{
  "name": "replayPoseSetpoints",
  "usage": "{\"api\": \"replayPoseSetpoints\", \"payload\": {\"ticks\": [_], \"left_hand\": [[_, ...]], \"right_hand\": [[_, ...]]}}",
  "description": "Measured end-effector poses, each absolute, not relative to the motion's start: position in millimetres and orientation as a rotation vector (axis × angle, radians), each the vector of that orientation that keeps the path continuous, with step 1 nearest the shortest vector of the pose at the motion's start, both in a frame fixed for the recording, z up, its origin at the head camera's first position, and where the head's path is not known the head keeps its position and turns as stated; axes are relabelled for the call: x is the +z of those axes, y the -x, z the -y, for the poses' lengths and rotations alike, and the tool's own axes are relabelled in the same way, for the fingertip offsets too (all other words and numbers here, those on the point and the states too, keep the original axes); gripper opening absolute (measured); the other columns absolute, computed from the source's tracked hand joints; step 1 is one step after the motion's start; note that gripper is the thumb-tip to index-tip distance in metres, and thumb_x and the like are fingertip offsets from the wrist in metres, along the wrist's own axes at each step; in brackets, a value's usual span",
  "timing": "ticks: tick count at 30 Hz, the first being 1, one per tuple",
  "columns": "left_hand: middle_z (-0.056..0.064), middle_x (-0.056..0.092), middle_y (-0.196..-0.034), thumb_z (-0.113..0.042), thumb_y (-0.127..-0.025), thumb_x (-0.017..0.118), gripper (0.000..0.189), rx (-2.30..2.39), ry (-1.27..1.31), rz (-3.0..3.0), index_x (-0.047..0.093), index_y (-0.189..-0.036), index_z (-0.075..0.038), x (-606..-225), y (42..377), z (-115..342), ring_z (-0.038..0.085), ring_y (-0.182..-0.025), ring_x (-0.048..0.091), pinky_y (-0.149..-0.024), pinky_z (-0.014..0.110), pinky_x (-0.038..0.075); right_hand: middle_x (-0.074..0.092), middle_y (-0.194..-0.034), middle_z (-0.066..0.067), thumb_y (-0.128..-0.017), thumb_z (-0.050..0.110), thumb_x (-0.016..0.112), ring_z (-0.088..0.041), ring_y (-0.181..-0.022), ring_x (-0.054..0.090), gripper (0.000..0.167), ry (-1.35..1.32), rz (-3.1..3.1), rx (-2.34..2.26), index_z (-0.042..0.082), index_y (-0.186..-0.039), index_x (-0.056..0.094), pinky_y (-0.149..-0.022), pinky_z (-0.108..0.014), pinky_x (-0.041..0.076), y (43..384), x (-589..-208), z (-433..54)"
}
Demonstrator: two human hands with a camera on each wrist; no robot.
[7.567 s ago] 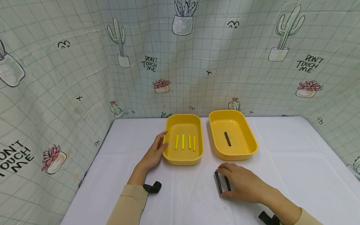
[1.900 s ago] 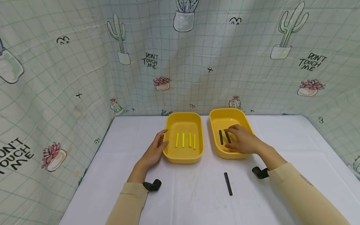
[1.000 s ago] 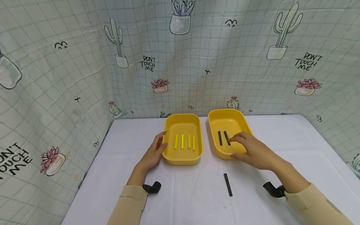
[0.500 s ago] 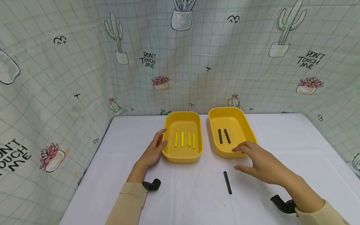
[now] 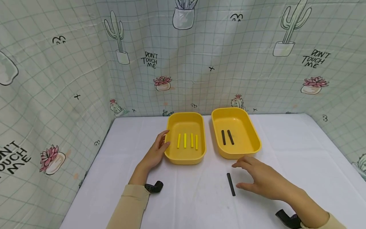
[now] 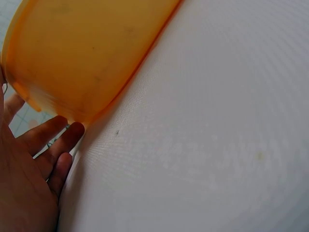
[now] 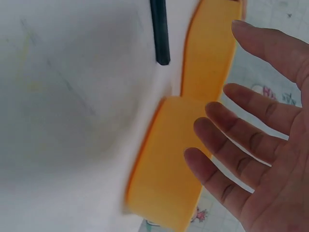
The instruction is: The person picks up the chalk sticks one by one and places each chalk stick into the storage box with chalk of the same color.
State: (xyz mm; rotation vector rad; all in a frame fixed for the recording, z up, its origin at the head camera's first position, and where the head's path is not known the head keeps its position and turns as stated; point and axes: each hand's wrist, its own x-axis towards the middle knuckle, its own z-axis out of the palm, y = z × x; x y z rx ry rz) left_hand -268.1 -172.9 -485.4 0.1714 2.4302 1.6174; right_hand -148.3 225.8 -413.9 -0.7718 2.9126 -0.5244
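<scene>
My left hand (image 5: 155,152) rests against the left side of a yellow tray (image 5: 185,159), fingers and thumb at its rim; the left wrist view shows loosely extended fingers (image 6: 53,135) along its outer wall. Several thin yellow sticks (image 5: 185,140) lie side by side in that tray. To its right, a second yellow tray (image 5: 246,121) holds two black sticks (image 5: 230,137). Another black stick (image 5: 231,184) lies on the table in front. Just right of this stick hovers my right hand (image 5: 264,179), thumb and fingers spread apart, holding nothing.
A white cloth (image 5: 197,200) covers the table. Behind and at both sides hangs a grid-patterned curtain (image 5: 197,51) with cactus prints. The two trays stand close together near the table's back edge.
Earlier, two black sticks lay on the table and one in the right tray; one has since joined it there. My right hand let go, left that tray and came back toward the remaining stick.
</scene>
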Motion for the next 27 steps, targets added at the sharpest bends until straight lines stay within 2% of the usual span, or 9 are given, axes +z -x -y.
{"api": "replayPoseSetpoints", "payload": {"ticks": [6,13,20,27], "left_hand": [[0.007,0.033,-0.168,-0.040,-0.109,0.050,0.052,1.616,-0.170,-2.438,0.030,-0.156,-0.047,-483,268,173,0.031,-0.154,0.037,-0.127,0.053,0.029],[0.007,0.031,-0.169,-0.040,-0.108,0.050,0.053,1.613,-0.163,-2.431,0.030,-0.157,-0.045,-485,268,173,0.032,-0.155,0.036,-0.127,0.054,0.028],[0.006,0.032,-0.169,-0.043,-0.108,0.050,0.052,1.615,-0.158,-2.435,0.030,-0.155,-0.049,-487,267,173,0.031,-0.155,0.036,-0.127,0.054,0.028],[0.006,0.032,-0.169,-0.039,-0.109,0.050,0.052,1.616,-0.153,-2.430,0.031,-0.155,-0.048,-487,268,173,0.031,-0.155,0.036,-0.127,0.055,0.028]], "right_hand": [[0.060,-0.129,0.007,-0.084,0.048,0.084,-0.014,-0.112,0.062,0.056,0.814,-2.864,-0.511,0.020,-0.130,0.066,-0.095,-0.042,0.058,148,-423,-223],[0.058,-0.133,0.005,-0.081,0.056,0.083,-0.016,-0.116,0.061,0.070,0.783,-2.823,-0.506,0.018,-0.135,0.064,-0.098,-0.044,0.057,147,-434,-220],[0.056,-0.138,0.001,-0.078,0.052,0.087,-0.020,-0.121,0.060,0.079,0.788,-2.824,-0.459,0.015,-0.143,0.060,-0.100,-0.046,0.055,145,-443,-218],[0.057,-0.135,-0.001,-0.077,0.057,0.086,-0.020,-0.118,0.059,0.079,0.813,-2.847,-0.426,0.014,-0.139,0.062,-0.098,-0.046,0.056,145,-446,-217]]}}
